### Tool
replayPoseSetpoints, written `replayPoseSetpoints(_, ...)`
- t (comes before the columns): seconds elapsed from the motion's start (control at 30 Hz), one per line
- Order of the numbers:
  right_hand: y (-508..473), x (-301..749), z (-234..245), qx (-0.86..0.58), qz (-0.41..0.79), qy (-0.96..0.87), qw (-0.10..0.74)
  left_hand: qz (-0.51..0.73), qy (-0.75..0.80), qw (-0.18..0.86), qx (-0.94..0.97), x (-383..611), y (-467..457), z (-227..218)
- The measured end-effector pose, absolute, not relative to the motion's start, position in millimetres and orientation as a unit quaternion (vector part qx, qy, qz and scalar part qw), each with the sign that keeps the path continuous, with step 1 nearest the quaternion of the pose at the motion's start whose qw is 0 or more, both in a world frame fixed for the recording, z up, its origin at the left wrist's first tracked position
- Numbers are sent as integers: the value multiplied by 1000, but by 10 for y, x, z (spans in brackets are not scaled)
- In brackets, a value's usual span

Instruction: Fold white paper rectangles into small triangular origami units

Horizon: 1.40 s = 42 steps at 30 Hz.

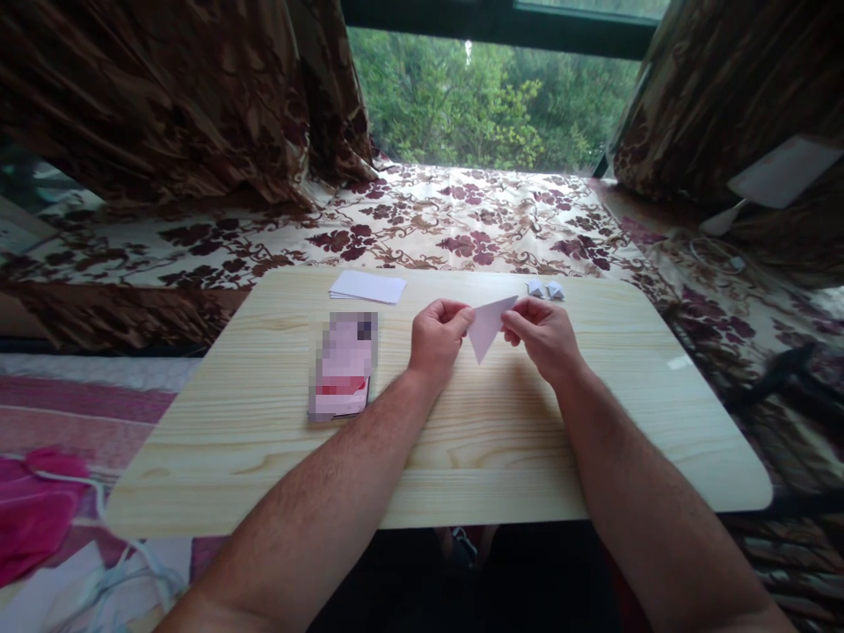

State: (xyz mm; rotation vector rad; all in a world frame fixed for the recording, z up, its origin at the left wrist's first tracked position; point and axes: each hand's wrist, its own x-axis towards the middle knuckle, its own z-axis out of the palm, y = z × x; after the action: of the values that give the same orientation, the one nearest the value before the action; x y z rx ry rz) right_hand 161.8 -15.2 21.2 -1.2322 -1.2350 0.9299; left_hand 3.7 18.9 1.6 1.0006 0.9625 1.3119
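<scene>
A small white sheet of paper (489, 329), folded to a triangle with one point downward, is held up over the table (462, 440). My left hand (440, 338) pinches its left corner between thumb and fingers. At the opposite corner, my right hand (542, 332) pinches it the same way. Just behind my right hand lie two small folded paper pieces (545, 289), side by side. A stack of white paper (367, 287) rests near the table's far edge, left of my hands. The lower fingers of both hands are curled in and partly hidden.
A phone (343, 365), partly blurred out, lies on the table left of my left forearm. Beyond the table is a floral-covered ledge (462, 220) below a window. A white lamp (784, 171) stands at the right. White cables (132, 563) and pink cloth (43, 514) are at lower left.
</scene>
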Motion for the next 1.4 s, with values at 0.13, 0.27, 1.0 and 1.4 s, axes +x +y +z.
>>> replayPoseSetpoints(0.13,-147,1661,224,-531,387,-522,543,455,388,605,525,8,129,60)
replayPoseSetpoints(0.27,-158,1646,227,-517,417,-553,503,404,372,589,593,-25,114,66)
replayPoseSetpoints(1.0,-149,1631,173,-457,421,-554,554,455,371,658,471,-9,178,-6)
replayPoseSetpoints(1.4,-140,1628,190,-459,417,-534,575,460,375,657,464,-3,182,1)
